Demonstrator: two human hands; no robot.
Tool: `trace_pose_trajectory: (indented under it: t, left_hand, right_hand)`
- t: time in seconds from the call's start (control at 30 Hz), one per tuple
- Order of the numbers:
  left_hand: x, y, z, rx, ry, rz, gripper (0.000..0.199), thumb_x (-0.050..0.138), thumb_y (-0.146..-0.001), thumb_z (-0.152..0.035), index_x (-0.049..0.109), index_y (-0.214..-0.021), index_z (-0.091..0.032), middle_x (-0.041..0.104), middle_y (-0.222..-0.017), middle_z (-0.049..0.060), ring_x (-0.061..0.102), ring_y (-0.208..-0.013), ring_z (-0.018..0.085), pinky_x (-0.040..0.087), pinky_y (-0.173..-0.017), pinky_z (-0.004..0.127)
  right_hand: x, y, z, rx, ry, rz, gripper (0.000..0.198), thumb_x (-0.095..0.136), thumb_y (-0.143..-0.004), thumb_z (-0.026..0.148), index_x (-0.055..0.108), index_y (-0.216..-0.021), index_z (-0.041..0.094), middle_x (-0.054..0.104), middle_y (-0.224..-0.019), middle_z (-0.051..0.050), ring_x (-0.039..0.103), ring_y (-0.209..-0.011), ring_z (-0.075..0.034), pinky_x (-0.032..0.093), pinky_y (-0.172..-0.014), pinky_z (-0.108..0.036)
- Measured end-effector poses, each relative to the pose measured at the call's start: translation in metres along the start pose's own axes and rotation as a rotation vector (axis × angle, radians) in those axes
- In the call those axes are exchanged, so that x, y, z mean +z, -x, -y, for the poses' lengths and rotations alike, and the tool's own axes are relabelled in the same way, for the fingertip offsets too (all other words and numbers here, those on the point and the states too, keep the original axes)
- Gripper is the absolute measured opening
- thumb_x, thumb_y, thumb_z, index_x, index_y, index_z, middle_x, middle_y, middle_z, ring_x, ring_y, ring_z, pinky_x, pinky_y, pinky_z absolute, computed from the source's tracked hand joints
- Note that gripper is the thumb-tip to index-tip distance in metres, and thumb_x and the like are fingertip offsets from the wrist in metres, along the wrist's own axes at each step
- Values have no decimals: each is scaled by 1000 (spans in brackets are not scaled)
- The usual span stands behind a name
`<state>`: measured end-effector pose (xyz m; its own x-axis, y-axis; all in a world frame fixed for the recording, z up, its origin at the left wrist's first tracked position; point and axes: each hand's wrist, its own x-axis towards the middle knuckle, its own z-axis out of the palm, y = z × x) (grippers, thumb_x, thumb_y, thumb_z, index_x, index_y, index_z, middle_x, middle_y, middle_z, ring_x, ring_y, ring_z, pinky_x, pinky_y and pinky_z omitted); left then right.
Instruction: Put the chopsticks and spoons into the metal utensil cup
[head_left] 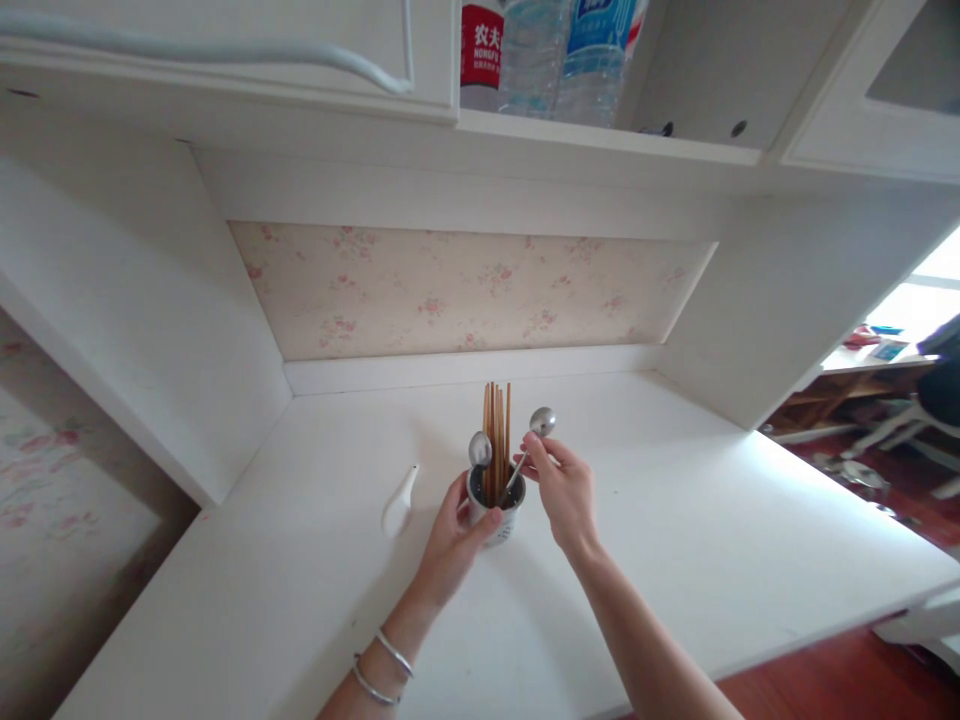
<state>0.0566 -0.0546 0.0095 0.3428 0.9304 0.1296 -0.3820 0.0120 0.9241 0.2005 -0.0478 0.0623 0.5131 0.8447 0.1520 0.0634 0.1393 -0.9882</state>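
Observation:
A white cup (pixel 504 528) with dark print stands on the white counter, and my left hand (pixel 455 535) is wrapped round its left and near side. Several wooden chopsticks (pixel 496 430) rise upright from the cup. One metal spoon (pixel 480 449) leans at the left of the chopsticks, bowl up. Between thumb and fingers, my right hand (pixel 561 487) pinches the handle of a second metal spoon (pixel 542 421); its lower end is inside the cup and its bowl points up to the right. A white soup spoon (pixel 400 503) lies on the counter, left of my left hand.
The white counter (pixel 675 520) is boxed in by side panels and a floral back wall (pixel 465 290). Overhead, a cabinet shelf (pixel 600 138) holds plastic bottles (pixel 532 60). A white cable (pixel 225 48) runs along the upper left cabinet. The counter's front edge drops to a reddish floor.

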Motion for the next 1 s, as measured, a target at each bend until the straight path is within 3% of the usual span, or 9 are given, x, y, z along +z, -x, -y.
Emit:
trace_pose_trajectory:
  t: [0.13, 0.27, 0.53, 0.8, 1.0]
  left_hand:
    - [-1, -1, 1, 6, -25, -13, 61, 72, -76, -34, 47, -130, -20, 53, -134, 13, 53, -119, 26, 37, -106, 43]
    - [-3, -2, 5, 15, -69, -11, 60, 70, -78, -34, 45, -130, -20, 53, -134, 13, 53, -118, 26, 37, -106, 45]
    - [-5, -3, 5, 30, -113, 12, 58, 69, -79, -31, 45, -131, -22, 55, -131, 11, 54, -118, 25, 39, -104, 41]
    - [-4, -3, 4, 30, -103, 12, 58, 70, -78, -30, 46, -130, -20, 56, -131, 11, 55, -118, 25, 39, -104, 40]
    - [-3, -2, -1, 20, -110, 23, 58, 70, -78, -32, 46, -130, -19, 57, -130, 12, 56, -117, 26, 40, -103, 40]
  right_hand:
    - [0, 9, -10, -156, 283, 36, 39, 54, -85, 51, 71, -74, 17, 69, -76, -4, 63, -73, -17, 48, -70, -27]
    - [0, 10, -19, -222, 325, 58, 37, 52, -87, 47, 72, -74, 18, 69, -80, -4, 61, -74, -16, 45, -69, -26]
    - [-3, 3, -31, -105, 127, 47, 26, 71, -73, 45, 73, -73, 20, 70, -83, -4, 63, -79, -19, 47, -72, -28]
    - [4, -4, -37, 70, -15, 25, 33, 77, -64, 47, 66, -65, 17, 68, -74, -3, 62, -70, -17, 45, -63, -27]
    - [4, -4, -45, 153, -148, 95, 38, 79, -64, 45, 63, -87, 19, 70, -76, -3, 65, -71, -19, 47, -64, -29]
